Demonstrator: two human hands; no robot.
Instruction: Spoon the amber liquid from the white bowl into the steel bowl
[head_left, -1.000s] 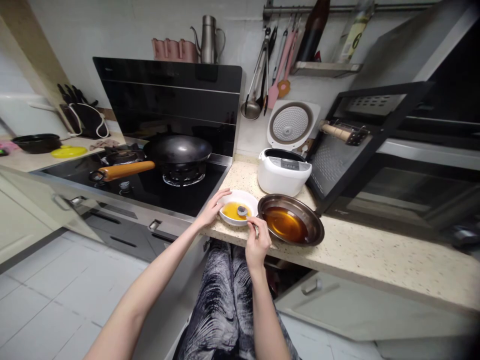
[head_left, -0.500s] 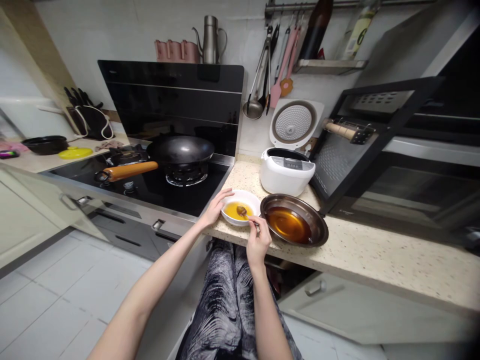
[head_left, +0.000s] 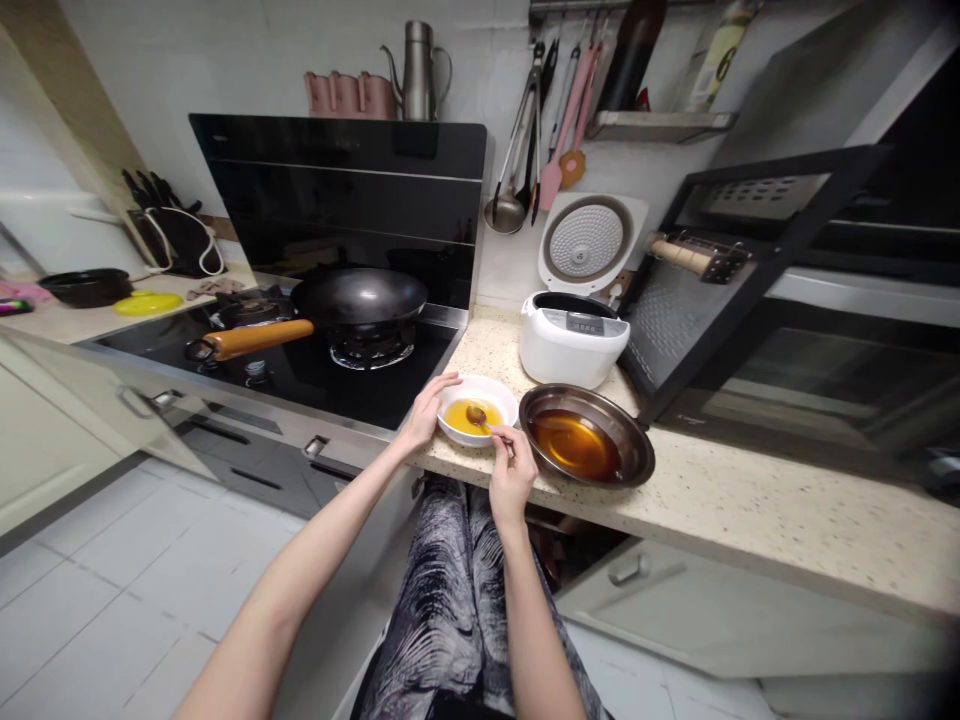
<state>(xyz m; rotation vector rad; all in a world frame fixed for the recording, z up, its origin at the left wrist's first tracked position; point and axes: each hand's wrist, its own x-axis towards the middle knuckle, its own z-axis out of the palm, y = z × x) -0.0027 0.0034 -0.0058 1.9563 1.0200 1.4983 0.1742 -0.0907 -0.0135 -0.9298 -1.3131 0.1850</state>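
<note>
A small white bowl (head_left: 508, 396) holding a yellow liquid (head_left: 455, 416) stands near the counter's front edge. My left hand (head_left: 423, 414) grips its left rim, fingers along the outside and tip of the rim. Pinched between the thumb and fingers of my right hand (head_left: 514, 468) is a spoon (head_left: 475, 415), its head in the yellow liquid and its handle slanting over the front right rim. Just right of the bowl sits a wide metal basin (head_left: 637, 455) with an amber-brown liquid in it.
Behind the basin stands a white rice cooker (head_left: 574, 352) with its lid up. To the left, a black wok (head_left: 360, 297) with a wooden handle sits on the gas stove (head_left: 315, 390). A dark oven (head_left: 862, 370) borders the counter at right; below, a cabinet door (head_left: 675, 610) hangs open.
The spoon and my right hand have shifted slightly left. My left hand keeps its place on the bowl's rim, and the whole view has moved a little.
</note>
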